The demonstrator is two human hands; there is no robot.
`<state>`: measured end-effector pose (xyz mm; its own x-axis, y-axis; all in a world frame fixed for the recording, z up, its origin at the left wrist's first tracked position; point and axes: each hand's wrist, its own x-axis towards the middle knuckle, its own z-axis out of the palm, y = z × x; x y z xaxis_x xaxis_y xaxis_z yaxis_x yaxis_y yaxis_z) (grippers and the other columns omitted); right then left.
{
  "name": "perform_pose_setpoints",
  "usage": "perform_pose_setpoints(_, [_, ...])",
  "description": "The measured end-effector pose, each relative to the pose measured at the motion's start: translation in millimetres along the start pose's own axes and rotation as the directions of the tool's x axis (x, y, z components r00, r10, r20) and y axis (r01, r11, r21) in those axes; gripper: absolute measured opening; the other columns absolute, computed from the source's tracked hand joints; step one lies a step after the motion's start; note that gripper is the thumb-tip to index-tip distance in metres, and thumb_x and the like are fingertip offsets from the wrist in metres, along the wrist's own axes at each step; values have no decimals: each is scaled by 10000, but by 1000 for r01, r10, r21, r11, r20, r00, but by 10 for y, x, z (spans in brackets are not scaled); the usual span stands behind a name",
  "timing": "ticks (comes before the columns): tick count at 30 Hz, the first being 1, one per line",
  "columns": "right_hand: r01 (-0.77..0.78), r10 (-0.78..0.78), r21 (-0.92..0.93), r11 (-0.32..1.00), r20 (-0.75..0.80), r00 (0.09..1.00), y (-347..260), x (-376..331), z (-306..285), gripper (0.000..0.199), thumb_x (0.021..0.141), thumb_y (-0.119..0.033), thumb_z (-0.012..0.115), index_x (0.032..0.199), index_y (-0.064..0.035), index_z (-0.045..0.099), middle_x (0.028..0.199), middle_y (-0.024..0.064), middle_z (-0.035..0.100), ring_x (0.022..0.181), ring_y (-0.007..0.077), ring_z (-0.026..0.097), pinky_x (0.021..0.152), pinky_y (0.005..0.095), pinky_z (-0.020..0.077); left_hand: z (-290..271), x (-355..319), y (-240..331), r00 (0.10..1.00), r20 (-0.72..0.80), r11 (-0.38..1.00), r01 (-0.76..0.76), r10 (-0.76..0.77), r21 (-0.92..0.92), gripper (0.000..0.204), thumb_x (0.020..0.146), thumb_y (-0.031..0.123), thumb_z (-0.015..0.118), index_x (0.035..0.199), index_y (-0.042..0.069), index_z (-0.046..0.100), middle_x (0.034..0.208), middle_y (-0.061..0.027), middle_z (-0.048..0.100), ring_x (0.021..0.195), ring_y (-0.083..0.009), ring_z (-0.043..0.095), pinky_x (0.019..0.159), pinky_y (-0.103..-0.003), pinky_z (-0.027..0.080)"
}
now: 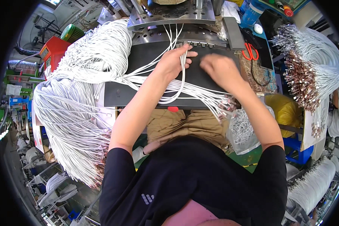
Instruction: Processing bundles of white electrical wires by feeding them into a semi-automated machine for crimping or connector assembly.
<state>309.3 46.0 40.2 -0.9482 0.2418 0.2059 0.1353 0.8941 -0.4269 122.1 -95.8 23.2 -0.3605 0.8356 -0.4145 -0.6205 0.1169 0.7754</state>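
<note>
My left hand (172, 63) is closed around a few white cables (183, 73), just in front of the metal mould plate (207, 45) of a press. Those cables hang from its fingers and curve back over the black work mat (203, 82). My right hand (219, 69) hovers to the right above the mat, smeared by motion, so whether its fingers hold anything does not show. Below the hands lies a bundle of white cables (199, 94), its metal connector ends (226, 105) gathered near my right forearm. Several more cables (172, 34) run up into the press.
The upper press plate (173, 19) overhangs the far side. Large white cable bundles (67, 101) are heaped at left, and another bundle (320, 64) hangs at right. Red-handled scissors (250, 51) and a grey block (232, 33) are right of the press. A bag of small parts (243, 130) sits near my lap.
</note>
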Motion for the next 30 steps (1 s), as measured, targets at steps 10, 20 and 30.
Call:
perform_pose_setpoints(10, [-65, 66, -20, 998, 39, 997, 333, 173, 249, 550, 876, -81, 628, 1419, -10, 578, 1164, 162, 652, 1034, 342, 668, 919, 438, 536, -42, 123, -187, 992, 125, 991, -46, 31, 125, 289, 1028, 210, 685, 1233, 6, 674, 1049, -127, 732, 892, -174, 694, 816, -299, 568])
perform_pose_setpoints(20, [-406, 518, 850, 336, 194, 833, 324, 205, 302, 349, 1015, -201, 499, 1241, -30, 704, 825, 10, 636, 556, 64, 436, 475, 249, 310, 193, 60, -250, 992, 108, 807, -118, 67, 579, 228, 923, 182, 773, 1011, -25, 738, 816, -54, 695, 685, -135, 666, 649, -282, 549])
perform_pose_setpoints(30, [-59, 60, 9, 998, -144, 988, 249, 126, 439, 364, 967, -278, 535, 1153, -58, 759, 1163, 193, 739, 1086, 370, 705, 956, 462, 554, 77, 68, -307, 991, 98, 852, -133, 96, 507, 338, 959, 248, 770, 1182, 0, 717, 930, -18, 706, 807, -98, 656, 734, -262, 528])
